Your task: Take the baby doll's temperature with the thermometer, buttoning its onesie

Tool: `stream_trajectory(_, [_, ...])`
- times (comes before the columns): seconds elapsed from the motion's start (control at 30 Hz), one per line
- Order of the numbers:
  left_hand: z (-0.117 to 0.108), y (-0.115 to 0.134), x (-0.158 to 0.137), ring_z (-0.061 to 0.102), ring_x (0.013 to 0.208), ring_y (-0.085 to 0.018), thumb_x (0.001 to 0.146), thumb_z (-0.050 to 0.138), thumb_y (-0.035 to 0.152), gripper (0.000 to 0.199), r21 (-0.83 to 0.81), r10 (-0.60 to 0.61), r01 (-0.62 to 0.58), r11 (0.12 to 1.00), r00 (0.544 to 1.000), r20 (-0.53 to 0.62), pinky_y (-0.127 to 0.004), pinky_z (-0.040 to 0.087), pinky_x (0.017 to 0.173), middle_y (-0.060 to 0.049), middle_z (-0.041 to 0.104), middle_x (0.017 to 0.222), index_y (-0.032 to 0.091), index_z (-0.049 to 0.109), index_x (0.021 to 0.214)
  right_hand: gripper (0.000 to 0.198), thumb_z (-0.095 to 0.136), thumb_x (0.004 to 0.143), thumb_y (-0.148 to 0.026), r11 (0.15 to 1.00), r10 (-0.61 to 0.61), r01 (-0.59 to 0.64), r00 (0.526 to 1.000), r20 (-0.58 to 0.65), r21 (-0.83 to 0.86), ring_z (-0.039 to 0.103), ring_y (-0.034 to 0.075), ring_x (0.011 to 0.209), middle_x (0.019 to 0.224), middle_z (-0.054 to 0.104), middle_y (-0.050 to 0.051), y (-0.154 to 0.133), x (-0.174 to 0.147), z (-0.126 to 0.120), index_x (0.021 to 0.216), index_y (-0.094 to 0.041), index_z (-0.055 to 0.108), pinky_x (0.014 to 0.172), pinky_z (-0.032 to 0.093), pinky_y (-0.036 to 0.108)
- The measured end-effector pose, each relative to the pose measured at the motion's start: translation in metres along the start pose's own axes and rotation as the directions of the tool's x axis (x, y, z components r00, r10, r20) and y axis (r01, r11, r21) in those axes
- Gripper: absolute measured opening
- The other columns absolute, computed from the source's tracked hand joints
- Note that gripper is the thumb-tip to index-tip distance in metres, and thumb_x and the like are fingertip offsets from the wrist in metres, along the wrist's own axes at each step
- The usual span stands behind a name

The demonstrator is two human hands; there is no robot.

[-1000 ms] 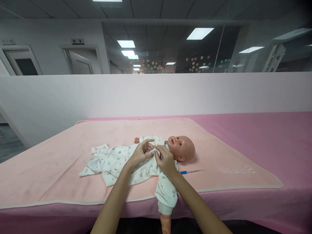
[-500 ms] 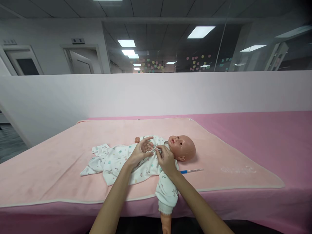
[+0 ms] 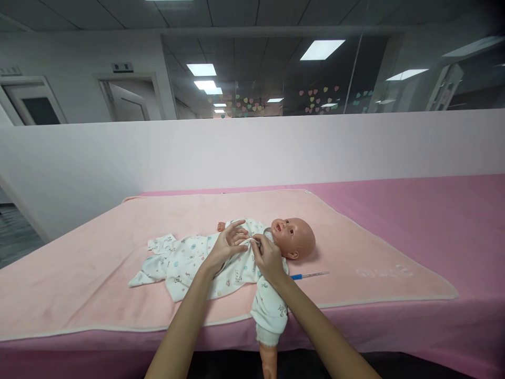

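A baby doll (image 3: 296, 238) lies on its back with its head to the right. It is dressed in a white baby outfit (image 3: 189, 263) with small printed figures. My right hand (image 3: 269, 258) pinches the outfit's front edge just below the doll's neck. Beside it, my left hand (image 3: 225, 247) has its upper fingers stretched out, while the thumb and lower fingers are at the same raised edge of cloth. The doll's near arm (image 3: 269, 360) hangs over the table's front edge, and what lies under my fingertips is hidden.
A peach blanket (image 3: 98, 252) lies beneath the doll on a pink-covered table (image 3: 453, 226). Close to the doll's near shoulder rests a thin clear stick with a blue end (image 3: 298, 277), perhaps a thermometer. A low white wall (image 3: 252, 152) stands behind the table, with windows above it.
The view has shifted slightly. Both hands stay at the outfit's front edge, with only slight finger movement. The doll lies as before.
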State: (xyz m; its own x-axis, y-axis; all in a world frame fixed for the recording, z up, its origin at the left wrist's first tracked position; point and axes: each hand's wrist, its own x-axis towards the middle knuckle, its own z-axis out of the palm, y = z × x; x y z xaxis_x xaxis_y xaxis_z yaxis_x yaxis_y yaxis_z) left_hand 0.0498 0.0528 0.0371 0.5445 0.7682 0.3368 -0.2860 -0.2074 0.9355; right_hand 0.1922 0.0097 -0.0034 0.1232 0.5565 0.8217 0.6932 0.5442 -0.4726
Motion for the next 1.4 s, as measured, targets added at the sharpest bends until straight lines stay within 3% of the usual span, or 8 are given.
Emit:
stream_trajectory(0.4, [-0.001,0.001,-0.001,0.054,0.095,-0.017,0.057,0.075,0.011,0.07,0.033,-0.039,0.04,0.999,0.999,-0.028,-0.027,0.047,0.078,-0.004,0.052,0.1,0.026,0.049,0.12,0.016,0.043,0.086,-0.025,0.998,-0.043,0.041,0.998,-0.042,-0.046,0.059,0.013,0.063,0.077,0.065,0.004,0.0,0.0,0.001,0.089,-0.018,0.057,0.055,0.041,0.022])
stream_trajectory(0.8, [-0.001,-0.001,0.001,0.054,0.097,-0.017,0.059,0.075,0.014,0.065,0.087,-0.012,0.014,0.996,1.0,-0.023,-0.031,0.043,0.087,-0.004,0.054,0.098,0.023,0.049,0.118,0.015,0.043,0.086,-0.024,0.999,-0.035,0.033,0.998,-0.055,-0.039,0.058,0.013,0.062,0.077,0.066,0.004,0.002,-0.001,0.002,0.089,-0.018,0.057,0.056,0.043,0.023])
stream_trajectory(1.1, [-0.003,0.003,-0.002,0.05,0.074,-0.011,0.066,0.069,0.023,0.059,0.422,0.007,0.014,0.906,0.999,-0.05,-0.024,0.038,0.064,-0.006,0.061,0.09,0.019,0.048,0.121,0.016,0.043,0.085,-0.023,0.999,-0.022,0.02,0.999,-0.045,-0.046,0.059,0.013,0.064,0.078,0.066,0.004,0.003,0.0,0.003,0.09,-0.018,0.058,0.056,0.043,0.023])
stream_trajectory(1.4, [0.0,0.01,-0.004,0.049,0.065,-0.01,0.065,0.071,0.027,0.067,0.316,-0.092,0.105,0.943,0.994,-0.056,-0.023,0.037,0.062,-0.003,0.063,0.078,0.019,0.045,0.126,0.017,0.043,0.085,-0.024,0.997,-0.032,0.029,0.999,-0.037,-0.074,0.059,0.013,0.062,0.078,0.066,0.004,0.0,0.001,0.0,0.088,-0.018,0.059,0.057,0.043,0.023])
